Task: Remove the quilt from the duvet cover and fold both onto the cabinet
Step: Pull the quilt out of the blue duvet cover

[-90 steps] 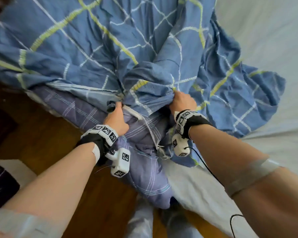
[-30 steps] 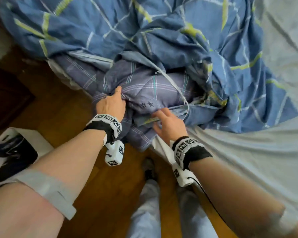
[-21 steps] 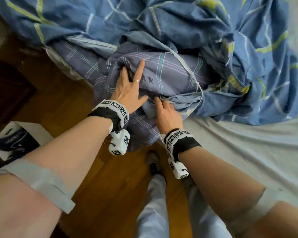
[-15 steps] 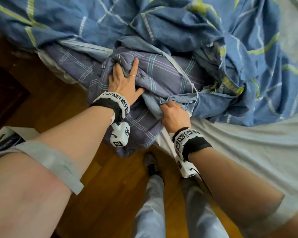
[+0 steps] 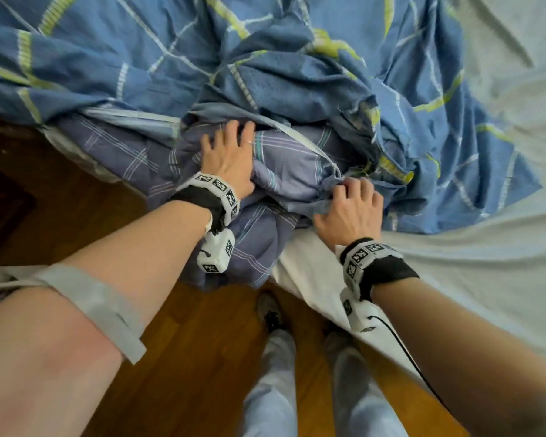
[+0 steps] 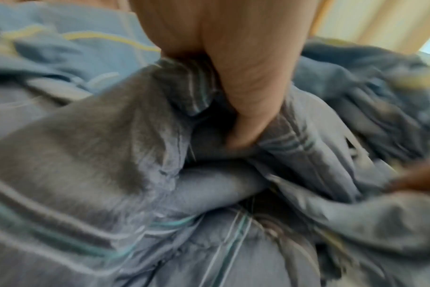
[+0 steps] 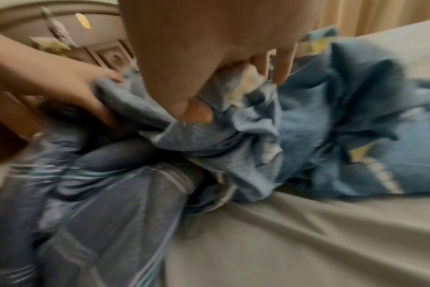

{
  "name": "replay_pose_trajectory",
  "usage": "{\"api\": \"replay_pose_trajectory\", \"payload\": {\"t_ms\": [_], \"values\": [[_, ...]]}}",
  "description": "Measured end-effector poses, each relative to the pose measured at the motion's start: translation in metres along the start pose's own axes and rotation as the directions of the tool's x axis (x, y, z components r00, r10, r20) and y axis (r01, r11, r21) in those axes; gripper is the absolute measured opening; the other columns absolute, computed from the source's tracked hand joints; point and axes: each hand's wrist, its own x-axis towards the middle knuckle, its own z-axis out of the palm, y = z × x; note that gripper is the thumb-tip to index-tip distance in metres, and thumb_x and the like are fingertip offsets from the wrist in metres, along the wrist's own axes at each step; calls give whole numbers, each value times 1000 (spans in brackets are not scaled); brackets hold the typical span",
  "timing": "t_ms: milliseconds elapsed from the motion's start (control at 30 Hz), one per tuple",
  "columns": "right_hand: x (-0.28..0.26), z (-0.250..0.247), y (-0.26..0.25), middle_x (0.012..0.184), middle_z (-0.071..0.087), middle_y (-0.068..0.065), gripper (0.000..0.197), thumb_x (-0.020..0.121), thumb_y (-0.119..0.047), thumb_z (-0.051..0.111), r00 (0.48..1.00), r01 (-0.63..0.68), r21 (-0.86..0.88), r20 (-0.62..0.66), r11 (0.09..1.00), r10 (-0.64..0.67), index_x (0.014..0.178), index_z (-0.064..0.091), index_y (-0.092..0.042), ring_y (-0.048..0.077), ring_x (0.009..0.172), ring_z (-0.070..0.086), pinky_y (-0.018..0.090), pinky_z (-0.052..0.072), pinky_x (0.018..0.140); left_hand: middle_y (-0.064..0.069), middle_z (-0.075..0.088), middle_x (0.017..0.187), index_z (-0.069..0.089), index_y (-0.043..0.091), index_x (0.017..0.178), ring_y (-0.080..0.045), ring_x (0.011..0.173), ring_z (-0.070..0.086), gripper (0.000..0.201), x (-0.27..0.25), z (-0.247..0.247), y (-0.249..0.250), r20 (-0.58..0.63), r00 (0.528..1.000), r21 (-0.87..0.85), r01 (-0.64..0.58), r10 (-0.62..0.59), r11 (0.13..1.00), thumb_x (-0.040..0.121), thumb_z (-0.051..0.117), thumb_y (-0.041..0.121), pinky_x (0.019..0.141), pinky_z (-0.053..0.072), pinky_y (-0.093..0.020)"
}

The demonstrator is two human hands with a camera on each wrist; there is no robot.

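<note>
Purple-grey plaid quilt (image 5: 290, 159) half out of crumpled blue, yellow-lined duvet cover (image 5: 312, 74), hanging off bed edge

Duvet cover (image 5: 145, 61), beyond the fingers: mid-blue, crossed by white and yellow-green grid lines. Quilt (image 5: 290, 165), under the fingers: greyish purple plaid with thin white and teal stripes. Bed sheet (image 5: 470, 279): pale grey-white. Floor (image 5: 196, 357): reddish-brown wood. Wristbands (image 5: 216, 192): black, with black-and-white square markers.

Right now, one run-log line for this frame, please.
stage: extracting quilt | left hand: grips quilt | right hand: grips duvet cover opening | quilt part out | cabinet: unseen
</note>
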Motion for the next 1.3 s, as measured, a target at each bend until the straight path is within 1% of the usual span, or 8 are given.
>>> {"api": "replay_pose_trajectory", "payload": {"t_ms": [67, 167, 333, 600, 733, 967, 1133, 1300], "values": [[-1, 4, -31, 115, 58, 7, 44, 71, -44, 57, 984, 141, 66, -122, 988, -132, 106, 63, -18, 33, 113, 47, 44, 33, 92, -10, 42, 137, 26, 18, 148, -32, 123, 44, 106, -3, 11, 12, -9, 984, 112, -173, 175, 978, 58, 74, 49, 104, 34, -52], [1, 27, -61, 108, 64, 4, 43, 75, -36, 65, 953, 290, 43, -104, 956, -284, 114, 65, -17, 31, 97, 57, 40, 39, 78, -13, 51, 128, 35, 16, 138, -34, 118, 50, 84, 15, 11, 15, 18, 999, 56, -53, 52, 997, 70, 75, 42, 94, 41, -49], [17, 47, -65, 86, 61, 9, 20, 79, -17, 73, 979, 193, 25, -69, 981, -191, 92, 59, -12, 29, 67, 65, 30, 28, 42, -20, 58, 124, 41, 7, 131, -42, 114, 58, 52, 40, 3, 5, 132, 991, 18, -4, 2, 1000, 85, 62, 21, 89, 47, -47], [8, 37, -45, 82, 71, 0, 16, 86, -22, 60, 969, 227, -77, 116, 971, -217, 100, 65, -23, 25, 78, 70, 35, 45, 72, -22, 61, 122, 39, 10, 135, -46, 111, 59, 51, 38, -17, -13, 54, 995, -41, 91, -89, 995, 87, 58, 15, 91, 46, -51], [10, 21, -17, 74, 71, 1, 7, 80, -17, 66, 974, 165, -194, 189, 967, -128, 80, 72, -19, 23, 69, 70, 31, 48, 69, -21, 58, 123, 37, 12, 138, -45, 112, 57, 55, 22, -39, -33, 25, 991, -11, 135, -134, 991, 88, 60, 12, 92, 44, -52], [16, -25, 82, 94, 69, 2, 23, 89, -8, 52, 972, 20, -347, 228, 938, 63, 100, 70, -18, 28, 86, 71, 32, 45, 63, -23, 62, 116, 46, 10, 126, -44, 109, 61, 49, -14, -86, -92, -66, 943, 55, 330, -327, 942, 81, 66, 7, 88, 48, -50], [19, -12, 54, 119, 65, 11, 26, 95, -14, 48, 952, -90, -69, 287, 994, 106, 118, 61, -13, 32, 112, 62, 40, 49, 84, -23, 42, 140, 27, 7, 145, -40, 129, 41, 89, -44, -53, -49, 40, 905, 96, 419, -424, 903, 75, 79, 25, 106, 34, -55], [8, 4, 27, 129, 49, 12, 76, 77, -52, 71, 968, -203, 296, 206, 933, 145, 133, 40, -11, 35, 121, 52, 43, 47, 87, -22, -6, 161, -9, 21, 155, -38, 149, 0, 144, -36, -15, 29, 244, 969, 134, -1, -32, 991, 54, 78, 73, 116, 3, -63]]}}
